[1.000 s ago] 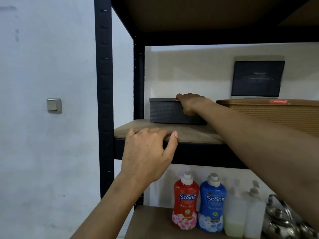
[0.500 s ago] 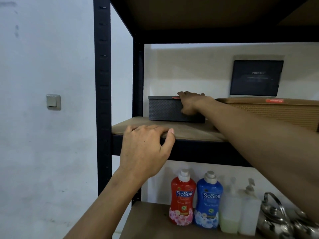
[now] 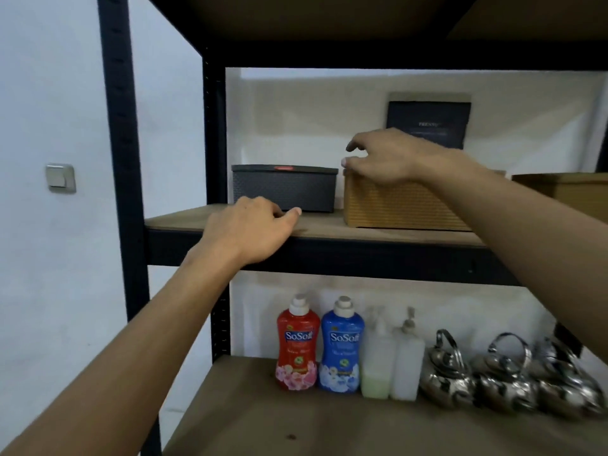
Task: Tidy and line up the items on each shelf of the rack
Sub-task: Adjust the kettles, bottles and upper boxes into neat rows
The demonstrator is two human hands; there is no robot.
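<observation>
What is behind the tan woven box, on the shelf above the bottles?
A dark flat panel with pale lettering stands against the white wall. The right hand and the tan woven box cover its lower edge, so what it rests on cannot be seen.

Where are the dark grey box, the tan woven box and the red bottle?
dark grey box (image 3: 284,192), head view, middle of its front wall
tan woven box (image 3: 394,209), head view, front wall
red bottle (image 3: 297,339), head view, its label
</observation>
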